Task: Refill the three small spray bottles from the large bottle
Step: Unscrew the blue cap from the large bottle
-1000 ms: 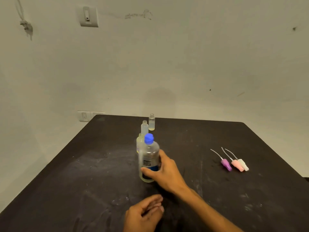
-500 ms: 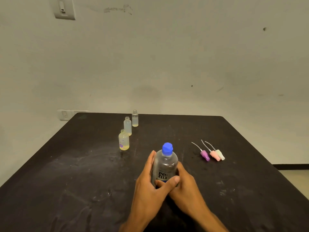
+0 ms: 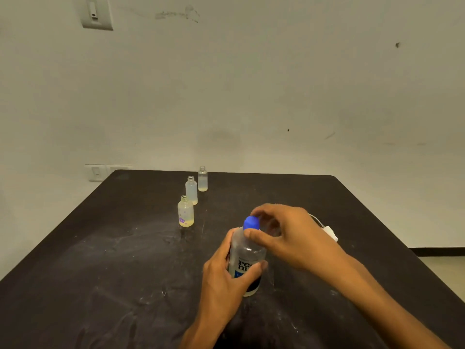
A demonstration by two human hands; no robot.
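Right hand [image 3: 289,238] covers most of the spray tops; only a white one [image 3: 331,233] shows near the bench's [image 3: 100,260] right edge. Its fingertips pinch the blue cap [image 3: 251,222] of the large bottle [image 3: 247,260], mid-bench toward the near edge. Left hand [image 3: 226,275] wraps the bottle's body, label partly hidden. Three open small bottles [image 3: 191,190] stand toward the far edge.

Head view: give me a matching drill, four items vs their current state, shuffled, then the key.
Items
1. left hand
2. right hand
3. flower-print spray bottle
4. white spray head

States
A. partly hidden behind the right hand
B. grips the large bottle's body
C. stands uncapped, nearest of the three small bottles
D. pinches the blue cap

Pairs: 1-B, 2-D, 3-C, 4-A
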